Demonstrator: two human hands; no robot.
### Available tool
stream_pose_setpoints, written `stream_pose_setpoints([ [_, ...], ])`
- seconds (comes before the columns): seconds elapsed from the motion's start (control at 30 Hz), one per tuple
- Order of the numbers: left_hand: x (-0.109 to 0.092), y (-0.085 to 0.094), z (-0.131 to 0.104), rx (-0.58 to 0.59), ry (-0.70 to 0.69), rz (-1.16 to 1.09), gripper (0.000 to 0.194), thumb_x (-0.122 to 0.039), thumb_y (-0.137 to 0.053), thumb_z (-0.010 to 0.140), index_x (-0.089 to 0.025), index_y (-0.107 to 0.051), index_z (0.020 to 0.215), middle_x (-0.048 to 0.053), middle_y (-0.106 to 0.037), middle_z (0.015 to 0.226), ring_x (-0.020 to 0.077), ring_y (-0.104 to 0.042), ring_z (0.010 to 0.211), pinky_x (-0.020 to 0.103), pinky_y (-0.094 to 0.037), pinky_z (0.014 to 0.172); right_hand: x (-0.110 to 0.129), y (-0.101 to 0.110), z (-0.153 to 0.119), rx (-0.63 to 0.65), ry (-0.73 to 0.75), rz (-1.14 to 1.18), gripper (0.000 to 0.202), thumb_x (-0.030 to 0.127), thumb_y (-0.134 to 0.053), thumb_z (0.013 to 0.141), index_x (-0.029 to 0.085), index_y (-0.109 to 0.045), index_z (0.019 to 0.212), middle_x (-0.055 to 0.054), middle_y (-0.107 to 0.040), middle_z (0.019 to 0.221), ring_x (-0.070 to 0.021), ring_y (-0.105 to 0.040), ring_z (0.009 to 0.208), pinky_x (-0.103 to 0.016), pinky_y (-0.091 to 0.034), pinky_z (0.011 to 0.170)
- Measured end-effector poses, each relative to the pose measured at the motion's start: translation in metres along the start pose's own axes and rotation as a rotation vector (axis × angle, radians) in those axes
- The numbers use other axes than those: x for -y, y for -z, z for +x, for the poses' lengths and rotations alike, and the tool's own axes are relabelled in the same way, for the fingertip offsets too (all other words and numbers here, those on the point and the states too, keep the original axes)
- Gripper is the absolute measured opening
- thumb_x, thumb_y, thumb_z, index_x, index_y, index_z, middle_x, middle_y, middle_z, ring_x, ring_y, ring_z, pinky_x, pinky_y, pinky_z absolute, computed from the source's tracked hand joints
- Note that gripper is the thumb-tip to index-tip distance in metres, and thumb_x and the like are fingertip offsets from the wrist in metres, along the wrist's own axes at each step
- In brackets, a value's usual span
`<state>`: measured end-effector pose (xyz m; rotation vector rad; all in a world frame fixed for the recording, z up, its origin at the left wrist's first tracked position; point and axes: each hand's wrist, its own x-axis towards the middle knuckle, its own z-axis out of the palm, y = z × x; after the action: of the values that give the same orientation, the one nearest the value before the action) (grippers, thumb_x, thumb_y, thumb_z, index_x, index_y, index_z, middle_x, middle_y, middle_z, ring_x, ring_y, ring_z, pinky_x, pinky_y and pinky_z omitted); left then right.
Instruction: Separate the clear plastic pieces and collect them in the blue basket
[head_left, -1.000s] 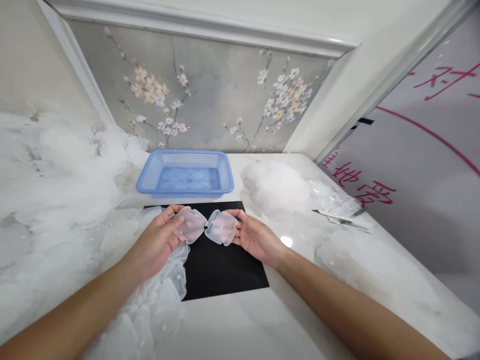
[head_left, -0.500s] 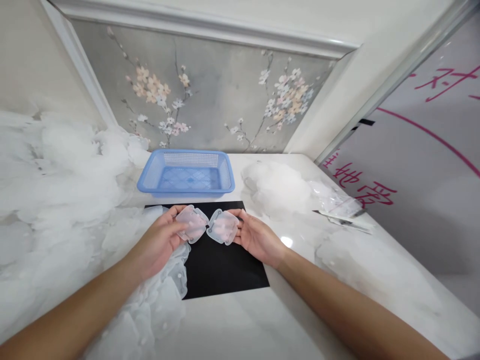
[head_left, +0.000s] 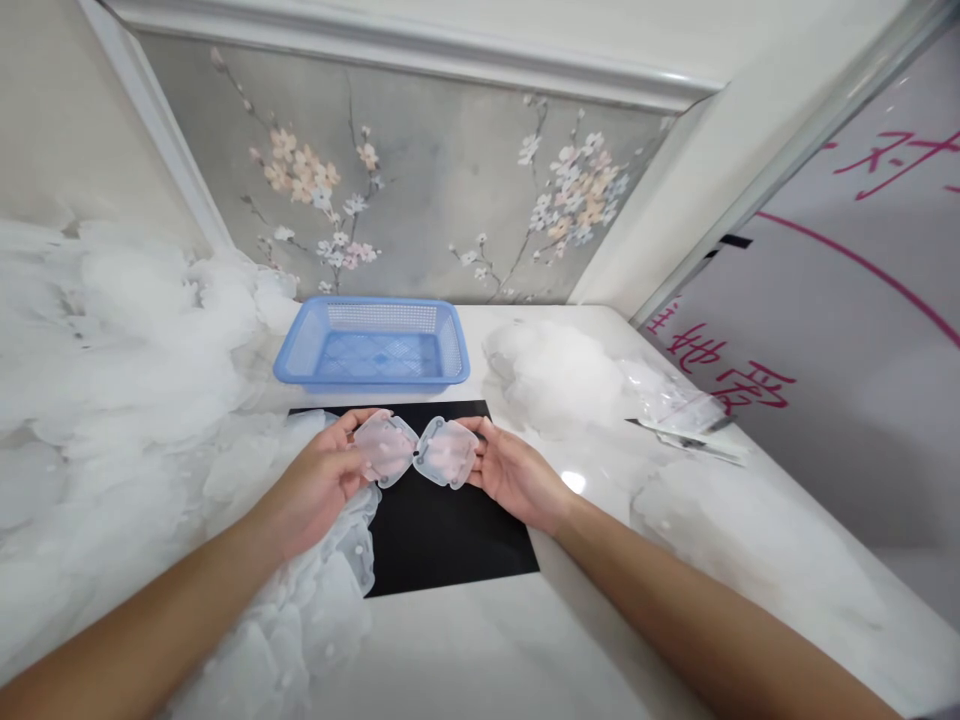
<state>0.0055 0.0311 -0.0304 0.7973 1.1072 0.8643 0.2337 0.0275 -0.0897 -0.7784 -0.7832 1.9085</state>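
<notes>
Above a black mat, my left hand grips a frosted translucent piece between thumb and fingers. My right hand holds a similar frosted piece by its right edge. Both pieces are squarish with rounded corners, and their inner corners meet at a small dark spot; whether they are joined there I cannot tell. Fingers show pink through the translucent material. More frosted pieces overlap the mat's left side, beneath and beside my left hand.
A blue basket stands behind the mat. Large heaps of translucent pieces cover the left side. Another whitish pile lies right of the basket, near clear plastic bags. A board with pink writing borders the table's right side.
</notes>
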Motion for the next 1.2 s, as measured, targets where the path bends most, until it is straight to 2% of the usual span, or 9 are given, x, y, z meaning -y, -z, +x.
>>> stream_pose_setpoints([
  [0.13, -0.001, 0.002, 0.0, 0.038, 0.009, -0.042, 0.08, -0.002, -0.05, 0.05, -0.024, -0.051, 0.127, 0.004, -0.072, 0.107, 0.024, -0.066, 0.109, 0.037, -0.053, 0.092, -0.001, 0.001, 0.001, -0.006, 0.002, 0.041, 0.033, 0.051, -0.067, 0.086, 0.023, -0.066, 0.102, 0.001, -0.065, 0.081, -0.0165, -0.068, 0.08, -0.032, -0.054, 0.082],
  [0.23, -0.003, 0.0, -0.001, 0.047, 0.001, -0.061, 0.092, -0.001, -0.045, 0.045, -0.028, -0.046, 0.133, 0.003, -0.07, 0.107, 0.0259, -0.065, 0.112, 0.044, -0.052, 0.096, -0.002, 0.002, 0.001, -0.025, 0.008, 0.05, 0.043, 0.054, -0.069, 0.083, 0.024, -0.063, 0.114, -0.004, -0.072, 0.094, -0.0198, -0.07, 0.089, -0.035, -0.053, 0.087],
  [0.47, -0.004, -0.002, -0.002, 0.03, 0.014, -0.043, 0.091, 0.001, -0.045, 0.045, -0.024, -0.046, 0.132, 0.007, -0.068, 0.114, 0.0266, -0.064, 0.115, 0.045, -0.052, 0.099, 0.0, 0.004, 0.001, -0.018, 0.01, 0.054, 0.041, 0.053, -0.065, 0.085, 0.024, -0.064, 0.114, -0.006, -0.074, 0.108, -0.0214, -0.07, 0.098, -0.036, -0.053, 0.089],
  [0.57, -0.004, -0.002, -0.002, 0.028, 0.014, -0.036, 0.092, 0.001, -0.045, 0.045, -0.025, -0.046, 0.133, 0.006, -0.069, 0.113, 0.026, -0.065, 0.113, 0.044, -0.052, 0.099, 0.001, 0.004, -0.001, -0.01, 0.056, 0.021, 0.037, 0.032, -0.069, 0.079, 0.026, -0.063, 0.115, -0.004, -0.072, 0.11, -0.0207, -0.069, 0.097, -0.035, -0.053, 0.085],
  [0.63, -0.004, -0.002, -0.003, 0.022, 0.004, -0.024, 0.097, 0.002, -0.044, 0.044, -0.027, -0.044, 0.137, 0.004, -0.07, 0.109, 0.0248, -0.067, 0.109, 0.044, -0.052, 0.099, 0.002, 0.005, -0.002, -0.001, 0.123, -0.036, 0.055, 0.013, -0.067, 0.066, 0.029, -0.06, 0.118, -0.001, -0.072, 0.108, -0.0184, -0.068, 0.093, -0.032, -0.053, 0.081],
  [0.7, -0.003, -0.003, -0.003, 0.022, -0.01, -0.015, 0.102, 0.001, -0.044, 0.044, -0.03, -0.04, 0.141, 0.002, -0.071, 0.106, 0.0233, -0.069, 0.105, 0.044, -0.052, 0.099, 0.001, 0.006, -0.003, 0.015, 0.192, -0.108, 0.069, 0.004, -0.061, 0.058, 0.031, -0.057, 0.121, 0.001, -0.071, 0.107, -0.0168, -0.067, 0.092, -0.03, -0.051, 0.08],
  [0.8, -0.002, -0.001, -0.003, 0.048, -0.024, -0.013, 0.106, 0.001, -0.044, 0.045, -0.033, -0.037, 0.145, 0.0, -0.072, 0.102, 0.0219, -0.07, 0.103, 0.043, -0.053, 0.098, -0.002, 0.008, -0.002, 0.051, 0.246, -0.195, 0.072, 0.002, -0.055, 0.057, 0.031, -0.056, 0.123, 0.001, -0.069, 0.11, -0.0169, -0.065, 0.097, -0.031, -0.05, 0.083],
  [0.93, 0.0, 0.002, -0.002, 0.07, -0.039, -0.013, 0.104, 0.001, -0.046, 0.049, -0.036, -0.037, 0.146, -0.001, -0.072, 0.102, 0.0212, -0.07, 0.103, 0.038, -0.054, 0.094, -0.005, 0.009, 0.0, 0.084, 0.248, -0.231, 0.076, 0.002, -0.053, 0.058, 0.032, -0.052, 0.127, 0.001, -0.068, 0.112, -0.0166, -0.066, 0.098, -0.031, -0.05, 0.083],
  [1.2, 0.001, 0.003, -0.002, 0.083, -0.037, 0.012, 0.099, 0.0, -0.056, 0.059, -0.038, -0.034, 0.148, 0.0, -0.071, 0.109, 0.022, -0.069, 0.108, 0.035, -0.053, 0.093, -0.007, 0.012, 0.0, 0.063, 0.295, -0.263, 0.072, 0.003, -0.059, 0.064, 0.033, -0.052, 0.128, 0.001, -0.069, 0.108, -0.0158, -0.067, 0.091, -0.03, -0.051, 0.08],
])
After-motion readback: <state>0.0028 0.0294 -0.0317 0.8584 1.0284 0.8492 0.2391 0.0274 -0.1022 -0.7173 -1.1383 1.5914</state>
